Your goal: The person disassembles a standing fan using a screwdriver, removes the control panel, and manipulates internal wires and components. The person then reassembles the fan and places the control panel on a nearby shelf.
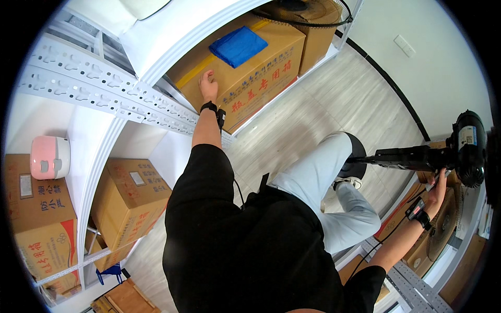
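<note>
My left hand [209, 85] is on or just over the top of a large cardboard box [266, 78], beside a strip of yellow tape, its fingers curled with nothing visible in them. A folded blue cloth [237, 46] lies on that box, above the hand. At the right, my right hand [437, 185] is closed on the underside of a black standing fan [412, 157], just below its motor housing. The fan's column runs sideways to a round black base [355, 151] beside my leg. The hand's grip is partly hidden.
White metal shelving [99, 78] rises on my left, holding cartons [135, 193] and a pink-and-white appliance [49, 156]. A fan grille [297, 21] rests on boxes at the top. More shelving with boxes and a fan grille [441, 224] stands at the right, near a white wall [417, 78].
</note>
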`<state>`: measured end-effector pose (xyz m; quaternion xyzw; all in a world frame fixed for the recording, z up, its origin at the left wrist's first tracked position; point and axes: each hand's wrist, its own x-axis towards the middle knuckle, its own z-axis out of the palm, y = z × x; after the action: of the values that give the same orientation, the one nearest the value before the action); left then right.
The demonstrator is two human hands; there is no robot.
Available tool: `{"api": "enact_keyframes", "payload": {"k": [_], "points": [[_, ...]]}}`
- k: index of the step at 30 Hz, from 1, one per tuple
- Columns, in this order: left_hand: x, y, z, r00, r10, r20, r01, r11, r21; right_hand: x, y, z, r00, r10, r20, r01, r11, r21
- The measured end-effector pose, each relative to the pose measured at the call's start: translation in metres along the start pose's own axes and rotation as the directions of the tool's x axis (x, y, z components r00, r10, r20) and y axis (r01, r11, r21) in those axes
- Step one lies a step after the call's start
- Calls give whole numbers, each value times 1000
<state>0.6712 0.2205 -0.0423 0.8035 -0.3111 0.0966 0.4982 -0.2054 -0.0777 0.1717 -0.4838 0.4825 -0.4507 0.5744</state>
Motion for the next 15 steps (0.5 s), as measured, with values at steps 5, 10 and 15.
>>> {"api": "enact_keyframes", "payload": {"k": [5,10,15], "points": [[-5,14,-2,999,8,43,-13,993,115,-1,0,0,996,-6,87,4,1000,30],[-5,41,0,998,-15,61,7,993,119,-8,2,0,999,-47,-15,47,999,10],[3,26,-16,987,-129,101,111,979,171,-5,-2,17,1000,-28,-14,29,999,25]]}}
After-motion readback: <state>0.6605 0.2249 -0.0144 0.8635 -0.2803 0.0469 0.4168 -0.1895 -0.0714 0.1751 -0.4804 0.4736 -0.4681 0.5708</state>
